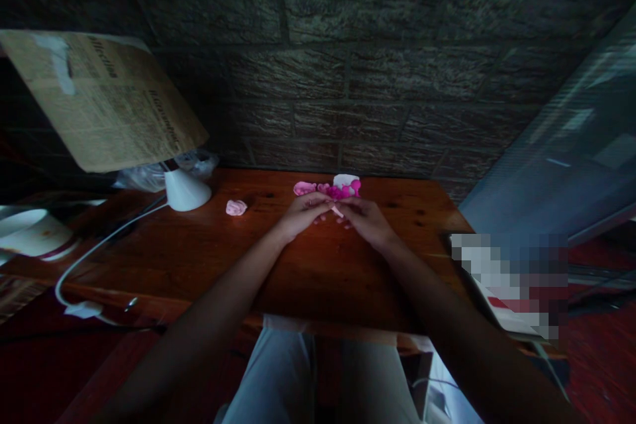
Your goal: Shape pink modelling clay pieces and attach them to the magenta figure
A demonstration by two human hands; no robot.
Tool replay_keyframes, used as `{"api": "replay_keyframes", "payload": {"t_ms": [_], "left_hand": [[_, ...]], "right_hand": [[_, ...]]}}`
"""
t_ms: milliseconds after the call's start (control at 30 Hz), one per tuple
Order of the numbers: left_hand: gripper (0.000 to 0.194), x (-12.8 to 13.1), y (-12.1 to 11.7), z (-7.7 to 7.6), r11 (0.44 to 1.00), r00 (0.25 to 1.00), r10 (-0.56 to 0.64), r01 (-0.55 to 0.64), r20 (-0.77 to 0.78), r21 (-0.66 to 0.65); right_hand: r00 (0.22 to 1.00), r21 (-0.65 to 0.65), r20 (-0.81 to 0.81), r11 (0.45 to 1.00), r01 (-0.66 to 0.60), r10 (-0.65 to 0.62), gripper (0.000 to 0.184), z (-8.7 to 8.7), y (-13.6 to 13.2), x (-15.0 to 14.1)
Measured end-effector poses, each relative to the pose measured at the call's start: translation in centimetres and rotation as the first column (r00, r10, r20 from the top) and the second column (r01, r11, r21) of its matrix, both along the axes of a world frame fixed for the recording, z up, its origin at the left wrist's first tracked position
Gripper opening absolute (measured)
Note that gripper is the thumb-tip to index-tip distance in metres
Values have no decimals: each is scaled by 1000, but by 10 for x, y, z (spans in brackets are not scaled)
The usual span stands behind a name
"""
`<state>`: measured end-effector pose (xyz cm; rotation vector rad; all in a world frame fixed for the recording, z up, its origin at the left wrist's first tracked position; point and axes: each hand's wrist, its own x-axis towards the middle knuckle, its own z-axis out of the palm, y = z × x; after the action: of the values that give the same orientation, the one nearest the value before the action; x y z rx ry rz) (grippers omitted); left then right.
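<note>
Both hands meet over the wooden table [213, 258], fingertips close together. Between them is a small pale pink piece of modelling clay [337, 210], partly hidden by the fingers. My left hand [304, 212] grips it from the left with bent fingers, and my right hand [366, 218] from the right. Just beyond the fingers lie bright magenta clay pieces [342, 192] against a small white object [346, 179]. A flatter pink clay piece [303, 188] is a little left of these. Farther left sits a separate pale pink clay lump [236, 207].
A lamp with a printed paper shade [114, 106] and white base [187, 191] stands at left, its white cord [82, 262] running over the front edge. A white cup-like vessel [34, 233] is far left. A brick wall [318, 79] rises behind; a blurred-out item [507, 285] lies right.
</note>
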<state>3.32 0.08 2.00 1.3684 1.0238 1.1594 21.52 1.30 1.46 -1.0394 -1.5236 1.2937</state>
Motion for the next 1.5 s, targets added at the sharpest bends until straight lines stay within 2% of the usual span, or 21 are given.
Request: {"api": "replay_keyframes", "payload": {"t_ms": [200, 400, 533, 667, 933, 1167, 1333, 1500], "left_hand": [[23, 0, 0, 1, 999, 1000, 10, -11, 28, 42], [35, -1, 0, 0, 996, 998, 18, -23, 67, 83], [36, 0, -2, -2, 996, 999, -5, 1, 46, 91], [34, 1, -3, -1, 993, 999, -30, 29, 12, 119], [30, -1, -2, -1, 988, 999, -32, 26, 37, 153], [28, -1, 2, -4, 964, 998, -15, -2, 59, 266], [29, -1, 1, -3, 967, 999, -22, 13, 32, 253], [34, -1, -2, -2, 986, 996, -79, 71, 44, 150]], "right_hand": [[994, -79, -95, 996, 50, -58, 27, 3, -1, 1], [943, -165, -297, 981, 103, -149, 35, 9, -1, 2], [918, -177, -369, 981, 83, -144, 40, 15, -3, 2], [907, -157, -408, 987, 44, -105, 36, 19, -6, 2], [923, -76, -383, 997, -13, -17, 35, 18, -8, -1], [954, 59, -285, 995, -80, 93, 26, 11, -5, 0], [961, 57, -263, 996, -72, 85, 25, 9, -4, 2], [959, 50, -272, 997, -67, 78, 28, 7, -1, 3]]}}
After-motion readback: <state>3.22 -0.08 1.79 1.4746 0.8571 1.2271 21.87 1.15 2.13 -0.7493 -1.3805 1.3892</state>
